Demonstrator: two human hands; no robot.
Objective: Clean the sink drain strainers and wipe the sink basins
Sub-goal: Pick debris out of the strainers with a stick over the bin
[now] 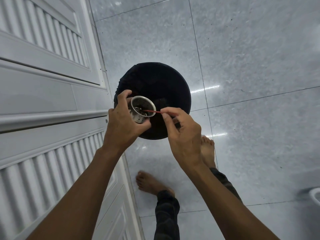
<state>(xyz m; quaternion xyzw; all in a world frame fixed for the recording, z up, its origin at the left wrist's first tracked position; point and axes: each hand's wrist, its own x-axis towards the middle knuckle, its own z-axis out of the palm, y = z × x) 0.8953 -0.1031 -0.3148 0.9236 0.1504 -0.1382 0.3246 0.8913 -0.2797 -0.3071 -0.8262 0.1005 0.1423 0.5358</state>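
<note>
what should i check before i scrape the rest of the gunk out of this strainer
1. strainer over the bin: ok, it sits above the bin's dark mouth.
2. left hand grip: ok, fingers curl round the strainer's body.
3. red stick aimed inside: ok, right hand pinches it, tip at the bottom.
4. debris cleared: not ok, dark bits lie in the bottom.
5. holes unclogged: cannot tell, too small to see.
</note>
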